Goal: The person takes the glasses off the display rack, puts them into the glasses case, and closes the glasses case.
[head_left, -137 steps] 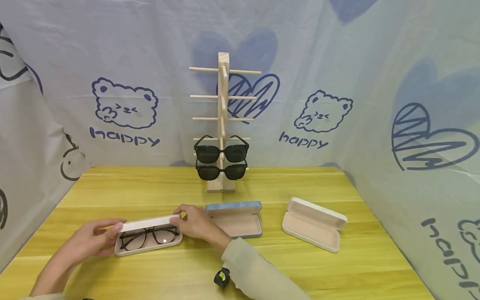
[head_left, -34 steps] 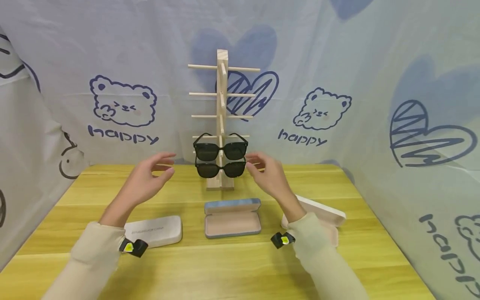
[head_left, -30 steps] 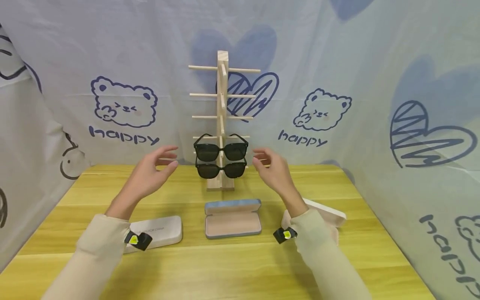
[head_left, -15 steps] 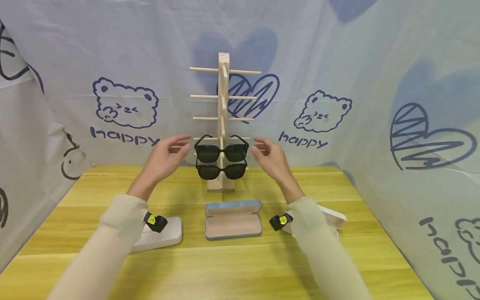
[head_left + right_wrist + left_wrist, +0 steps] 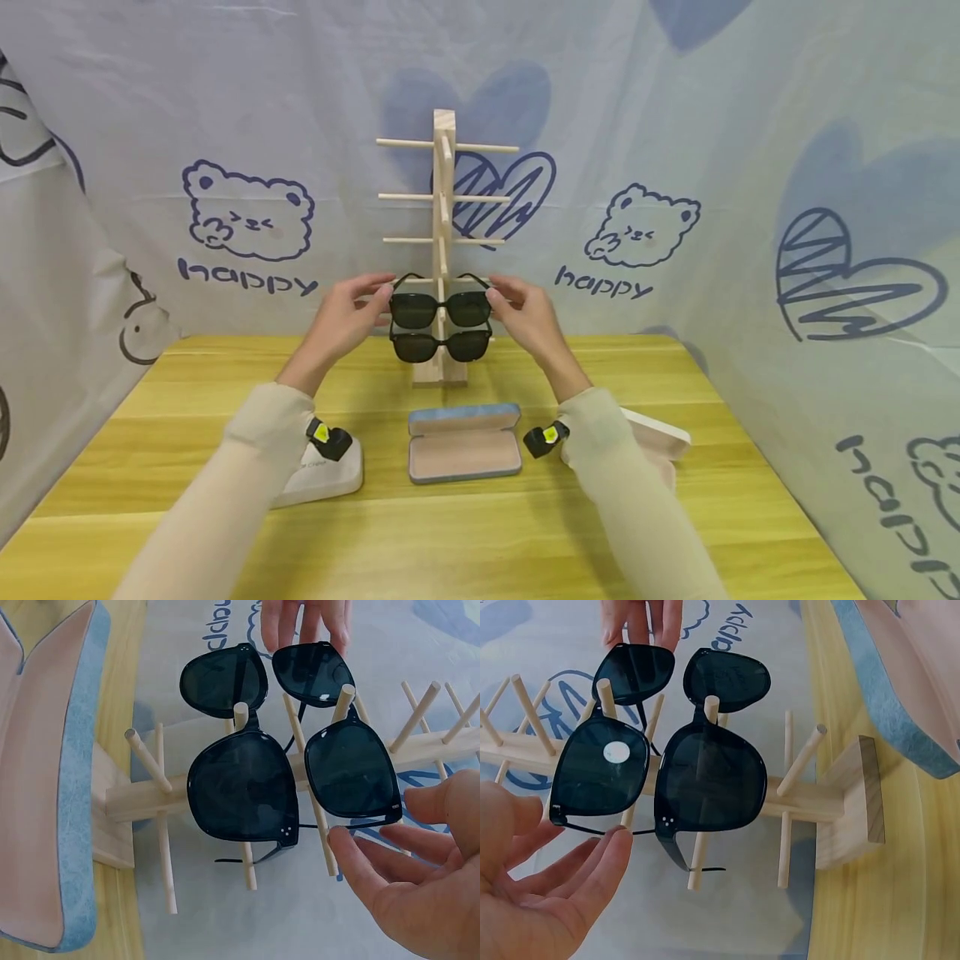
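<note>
Two pairs of black sunglasses hang one above the other on a wooden rack point(image 5: 444, 200). At the left end of the upper sunglasses point(image 5: 414, 311) is my left hand point(image 5: 343, 323); in the left wrist view a fingertip point(image 5: 619, 834) meets the underside of their temple, with the thumb beside the frame corner. My right hand point(image 5: 531, 323) is at the other end, its thumb at the frame corner and a fingertip point(image 5: 339, 834) against the temple in the right wrist view. Neither hand's fingers are closed round the frame. The lower sunglasses point(image 5: 414, 347) hang untouched.
An open blue case point(image 5: 465, 454) lies in front of the rack. To its left a closed white case point(image 5: 341, 473) is partly behind my left sleeve. An open white case point(image 5: 660, 435) at the right is partly covered by my right sleeve. A printed curtain point(image 5: 352, 100) hangs behind.
Earlier, both hands were at the left white case, which held glasses under its raised lid; it is now closed. Both hands have since moved to the rack and inward to the upper sunglasses.
</note>
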Demonstrator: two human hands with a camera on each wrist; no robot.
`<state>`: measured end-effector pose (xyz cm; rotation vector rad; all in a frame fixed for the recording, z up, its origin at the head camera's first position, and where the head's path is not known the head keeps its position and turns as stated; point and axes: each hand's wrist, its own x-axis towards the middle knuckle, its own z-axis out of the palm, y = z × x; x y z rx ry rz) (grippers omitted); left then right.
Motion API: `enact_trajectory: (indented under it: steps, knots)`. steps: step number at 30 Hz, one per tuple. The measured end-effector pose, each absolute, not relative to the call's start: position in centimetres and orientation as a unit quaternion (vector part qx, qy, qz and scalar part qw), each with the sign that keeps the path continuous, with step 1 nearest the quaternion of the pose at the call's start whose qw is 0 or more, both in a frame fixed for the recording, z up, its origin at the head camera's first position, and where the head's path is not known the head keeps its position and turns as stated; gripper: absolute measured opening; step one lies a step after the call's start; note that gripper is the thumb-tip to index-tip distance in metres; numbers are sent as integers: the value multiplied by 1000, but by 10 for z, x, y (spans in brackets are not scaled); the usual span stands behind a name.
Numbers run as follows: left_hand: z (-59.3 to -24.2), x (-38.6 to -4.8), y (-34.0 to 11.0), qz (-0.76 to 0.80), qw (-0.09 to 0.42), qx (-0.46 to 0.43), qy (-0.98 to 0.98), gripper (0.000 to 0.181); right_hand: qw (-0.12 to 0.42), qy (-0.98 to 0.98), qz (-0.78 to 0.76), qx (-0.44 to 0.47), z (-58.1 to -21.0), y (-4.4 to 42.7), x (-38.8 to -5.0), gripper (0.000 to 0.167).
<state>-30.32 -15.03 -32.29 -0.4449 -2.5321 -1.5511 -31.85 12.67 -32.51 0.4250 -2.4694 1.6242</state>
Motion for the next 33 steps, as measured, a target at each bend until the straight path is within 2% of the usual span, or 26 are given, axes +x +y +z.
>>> enact_trajectory:
  steps: [8,24,33]
  knots:
    - [-322,-305,-144,-507,68,-142,-847,43,72,-809,566,142,-326,122,-319,38]
    - [-313,-296,-145,-513,65,-141,-845,42,68,-799,581,136,-317,123,-313,39]
    - [-310,-284,-147,-520,86,-147,-837,44,74,-798,578,152,-314,127,-305,39]
